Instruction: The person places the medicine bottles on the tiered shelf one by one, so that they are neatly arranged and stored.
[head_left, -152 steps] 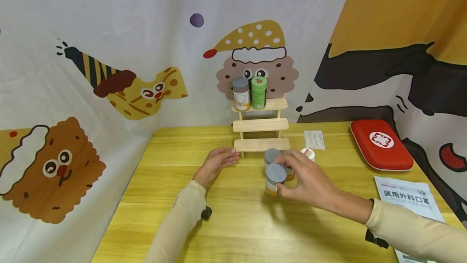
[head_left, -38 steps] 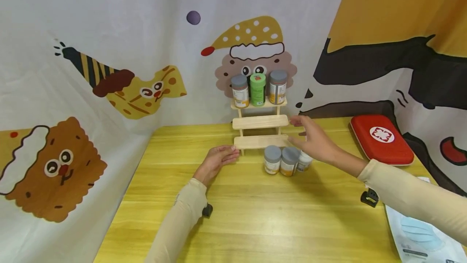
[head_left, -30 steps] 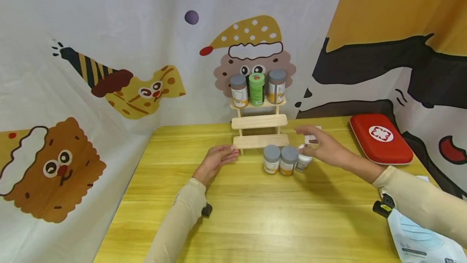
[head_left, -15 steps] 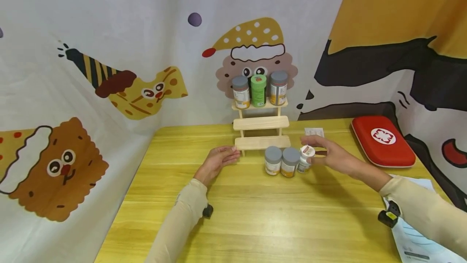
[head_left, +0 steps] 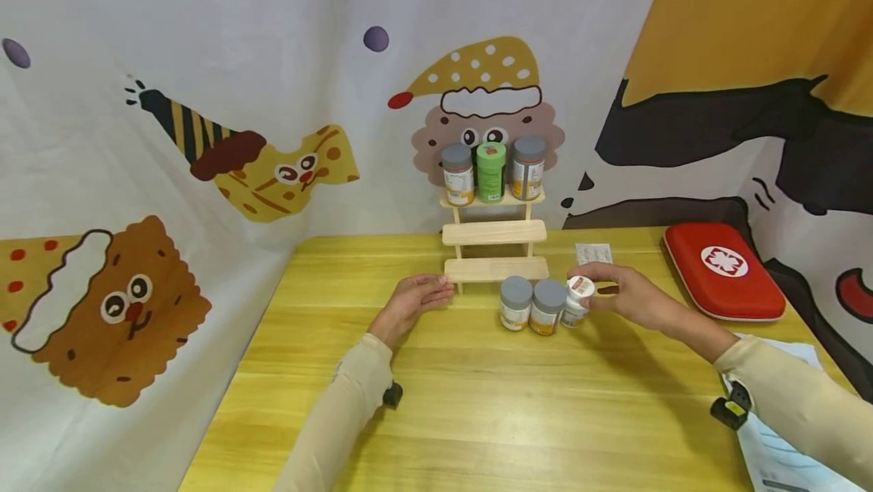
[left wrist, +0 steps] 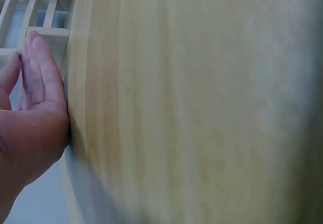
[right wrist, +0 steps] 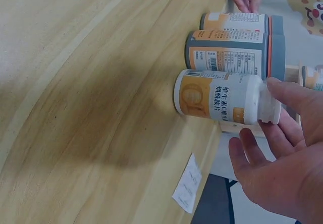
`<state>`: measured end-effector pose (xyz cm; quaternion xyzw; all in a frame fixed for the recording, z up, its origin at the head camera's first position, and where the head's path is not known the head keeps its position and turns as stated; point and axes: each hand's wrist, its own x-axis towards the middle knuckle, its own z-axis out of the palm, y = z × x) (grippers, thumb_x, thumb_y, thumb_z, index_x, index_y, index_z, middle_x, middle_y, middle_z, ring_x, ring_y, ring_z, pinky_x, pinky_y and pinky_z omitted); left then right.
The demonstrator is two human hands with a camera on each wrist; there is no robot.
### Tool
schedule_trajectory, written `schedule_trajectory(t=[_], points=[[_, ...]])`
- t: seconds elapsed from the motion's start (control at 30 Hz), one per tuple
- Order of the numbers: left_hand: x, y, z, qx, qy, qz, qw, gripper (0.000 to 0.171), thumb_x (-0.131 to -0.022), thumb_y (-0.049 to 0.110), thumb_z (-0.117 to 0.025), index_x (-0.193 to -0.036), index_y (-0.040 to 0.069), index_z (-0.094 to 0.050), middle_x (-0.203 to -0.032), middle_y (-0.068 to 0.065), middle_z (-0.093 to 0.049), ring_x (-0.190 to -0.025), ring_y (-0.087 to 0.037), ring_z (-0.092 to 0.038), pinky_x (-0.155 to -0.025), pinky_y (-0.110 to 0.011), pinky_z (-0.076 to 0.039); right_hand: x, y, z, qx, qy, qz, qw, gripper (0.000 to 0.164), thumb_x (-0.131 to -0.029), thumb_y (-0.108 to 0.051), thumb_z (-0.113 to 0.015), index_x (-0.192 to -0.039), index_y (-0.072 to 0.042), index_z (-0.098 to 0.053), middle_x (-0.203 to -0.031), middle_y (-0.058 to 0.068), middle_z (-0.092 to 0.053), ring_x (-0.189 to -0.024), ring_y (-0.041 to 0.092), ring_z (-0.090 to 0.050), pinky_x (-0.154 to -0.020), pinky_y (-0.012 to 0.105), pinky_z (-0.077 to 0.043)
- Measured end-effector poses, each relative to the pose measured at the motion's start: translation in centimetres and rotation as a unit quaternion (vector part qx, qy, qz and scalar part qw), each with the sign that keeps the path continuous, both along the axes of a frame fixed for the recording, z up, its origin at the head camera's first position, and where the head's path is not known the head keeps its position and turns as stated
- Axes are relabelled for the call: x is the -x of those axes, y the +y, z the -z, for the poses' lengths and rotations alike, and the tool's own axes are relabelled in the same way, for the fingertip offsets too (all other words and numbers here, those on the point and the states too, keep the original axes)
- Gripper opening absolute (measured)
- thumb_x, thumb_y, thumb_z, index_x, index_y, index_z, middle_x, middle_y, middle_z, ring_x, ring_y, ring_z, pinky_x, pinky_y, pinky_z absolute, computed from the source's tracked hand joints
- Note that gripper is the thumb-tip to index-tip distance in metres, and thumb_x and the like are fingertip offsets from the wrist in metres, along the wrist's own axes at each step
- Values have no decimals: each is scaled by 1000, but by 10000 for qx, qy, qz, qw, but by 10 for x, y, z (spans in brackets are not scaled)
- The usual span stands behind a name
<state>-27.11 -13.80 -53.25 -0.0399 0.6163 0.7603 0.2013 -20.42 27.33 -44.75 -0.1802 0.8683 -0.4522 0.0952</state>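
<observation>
My right hand [head_left: 630, 297] pinches a white pill bottle [right wrist: 222, 98] at its cap, thumb on one side and fingers on the other. The bottle is upright, with an orange label. Beside it are two grey-capped supplement jars [head_left: 516, 302]. My left hand [head_left: 411, 302] stays at the left end of the wooden three-step stand [head_left: 496, 270]. In the left wrist view, the end of the lowest step lies between its thumb and straight fingers. On the top step stand a green canister [head_left: 491, 173] and two grey-capped jars [head_left: 458, 177], one on each side of it.
A small printed paper slip [head_left: 593, 253] lies behind the right hand. Farther right is a red first-aid case [head_left: 726, 272]. A face mask packet [head_left: 784, 431] lies partly beneath the right sleeve. A cartoon-printed cloth [head_left: 307, 60] hangs behind the table.
A grey-capped jar from the table now stands at the right of the top step. My right hand came down from beside the stand to the white pill bottle and took its cap. The left hand stayed.
</observation>
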Motion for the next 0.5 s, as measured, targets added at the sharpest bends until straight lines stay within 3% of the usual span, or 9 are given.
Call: schedule_trajectory(t=[0.2, 0.33, 0.5], points=[[0, 1, 0, 99, 62, 32, 9999, 26, -105, 16, -68, -125, 0, -70, -108, -6, -82, -97, -13, -79, -92, -31, -67, -2, 1, -4, -60, 10, 160, 9999, 49, -94, -9, -79, -141, -4, -65, -138, 22, -68, -125, 28, -62, -87, 18, -60], [-1, 1, 0, 161, 70, 23, 9998, 27, -105, 16, -68, -127, 0, -69, -112, -8, -81, -98, -14, -79, -94, -32, -67, -2, 3, -11, -279, 63, 275, 9992, 49, -95, -12, -79, -141, -7, -65, -138, 21, -69, -127, 35, -61, -86, 19, -60], [-1, -1, 1, 156, 20, 14, 9999, 27, -105, 17, -69, -126, 1, -69, -115, -9, -81, -101, -16, -79, -97, -34, -66, 0, 3, -27, -604, 135, 393, 9973, 49, -97, -18, -78, -143, -10, -64, -138, 19, -69, -128, 36, -61, -95, 33, -58]])
